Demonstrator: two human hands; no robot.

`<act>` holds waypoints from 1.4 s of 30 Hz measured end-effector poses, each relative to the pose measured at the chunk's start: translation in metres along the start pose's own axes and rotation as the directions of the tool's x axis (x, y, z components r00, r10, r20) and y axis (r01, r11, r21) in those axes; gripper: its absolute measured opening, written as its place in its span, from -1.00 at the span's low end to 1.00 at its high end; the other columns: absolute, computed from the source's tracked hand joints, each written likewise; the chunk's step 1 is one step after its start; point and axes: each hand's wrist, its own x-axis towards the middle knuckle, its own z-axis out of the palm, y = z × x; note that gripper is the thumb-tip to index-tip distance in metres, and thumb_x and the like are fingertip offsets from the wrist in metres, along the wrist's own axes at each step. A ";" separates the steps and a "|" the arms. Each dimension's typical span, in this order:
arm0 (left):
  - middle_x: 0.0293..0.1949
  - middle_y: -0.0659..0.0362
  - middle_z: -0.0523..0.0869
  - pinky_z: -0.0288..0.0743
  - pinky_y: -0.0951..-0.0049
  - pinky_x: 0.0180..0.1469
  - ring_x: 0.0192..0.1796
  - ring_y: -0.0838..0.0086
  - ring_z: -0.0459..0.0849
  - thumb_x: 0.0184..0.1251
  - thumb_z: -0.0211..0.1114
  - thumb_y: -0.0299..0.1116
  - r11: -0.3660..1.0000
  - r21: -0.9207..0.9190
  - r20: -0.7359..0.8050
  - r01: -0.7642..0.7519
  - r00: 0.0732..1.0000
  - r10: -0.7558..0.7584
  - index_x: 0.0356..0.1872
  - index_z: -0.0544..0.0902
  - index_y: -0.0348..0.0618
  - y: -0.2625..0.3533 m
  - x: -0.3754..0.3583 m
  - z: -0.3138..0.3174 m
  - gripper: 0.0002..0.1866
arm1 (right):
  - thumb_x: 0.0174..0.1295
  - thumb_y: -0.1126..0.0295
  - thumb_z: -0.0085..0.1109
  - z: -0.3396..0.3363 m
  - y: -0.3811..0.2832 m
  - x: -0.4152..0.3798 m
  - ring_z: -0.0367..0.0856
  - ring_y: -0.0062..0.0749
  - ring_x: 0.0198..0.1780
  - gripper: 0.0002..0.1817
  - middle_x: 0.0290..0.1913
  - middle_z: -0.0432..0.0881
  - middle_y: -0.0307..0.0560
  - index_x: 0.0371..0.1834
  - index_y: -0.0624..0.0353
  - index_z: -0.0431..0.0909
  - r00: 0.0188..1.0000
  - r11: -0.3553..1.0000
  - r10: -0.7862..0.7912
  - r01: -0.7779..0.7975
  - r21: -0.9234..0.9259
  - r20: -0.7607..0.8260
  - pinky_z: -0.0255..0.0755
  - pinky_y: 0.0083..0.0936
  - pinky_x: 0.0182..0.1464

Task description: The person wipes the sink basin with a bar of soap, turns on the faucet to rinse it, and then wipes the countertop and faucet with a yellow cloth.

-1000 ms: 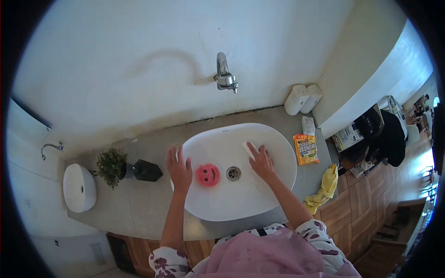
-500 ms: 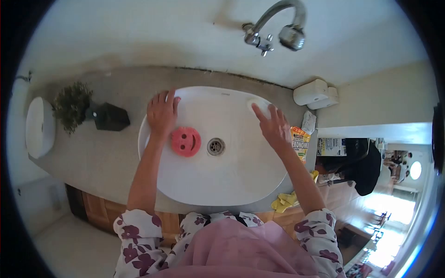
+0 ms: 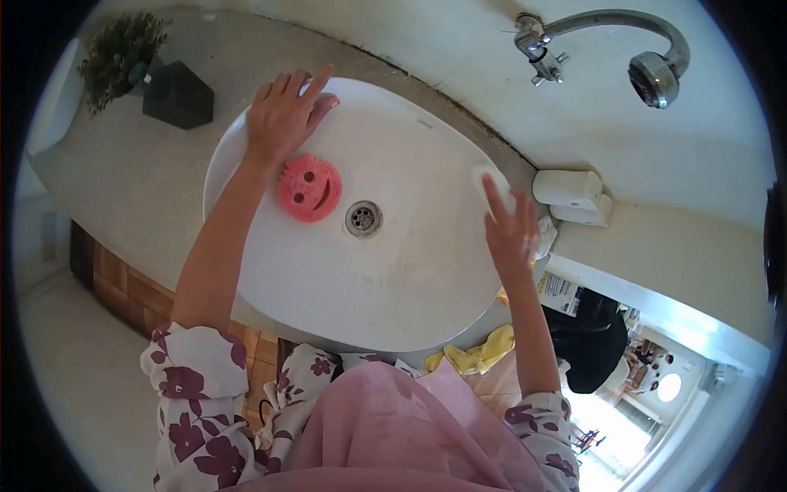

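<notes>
The white pad (image 3: 479, 174) is under my right hand (image 3: 514, 230), against the inner wall of the white sink (image 3: 393, 299) on its far right side. My right fingers (image 3: 493, 193) reach out over it, the index finger straight and the others slightly bent; most of the pad is hidden, so I cannot tell whether they grip its edges or only press on it. My left hand (image 3: 279, 123) lies over the sink's far left rim, its fingers extended, the thumb apart from them, holding nothing.

Inside the sink, just beside my left wrist, a round pink sponge (image 3: 310, 189) lies with its smiling face up. The metal drain (image 3: 364, 219) is close by on its right, and faint brownish marks show on the basin floor beyond that.

The sink sits on a grey counter (image 3: 131, 184). At its left stand a dark bottle (image 3: 178, 95) and, just past it, a leafy plant (image 3: 123, 57). Near the front right rim lies a crumpled yellow cloth (image 3: 482, 351). Two white containers (image 3: 567, 189) stand side by side by the wall, beyond my right hand. Higher up, a curved metal faucet (image 3: 656, 75) juts from the wall.
</notes>
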 end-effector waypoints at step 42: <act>-0.16 0.32 0.64 0.44 0.38 -0.08 -0.10 0.49 0.61 0.31 0.23 0.07 0.997 0.069 -0.018 0.028 0.999 -0.027 0.19 0.59 0.23 0.004 -0.002 0.007 -0.54 | 0.07 0.43 0.35 0.003 -0.004 0.021 0.63 -0.16 -0.20 -0.34 -0.07 0.49 -0.05 0.32 -0.24 0.47 0.970 0.876 0.233 -0.241 0.417 0.070 0.62 -0.25 -0.22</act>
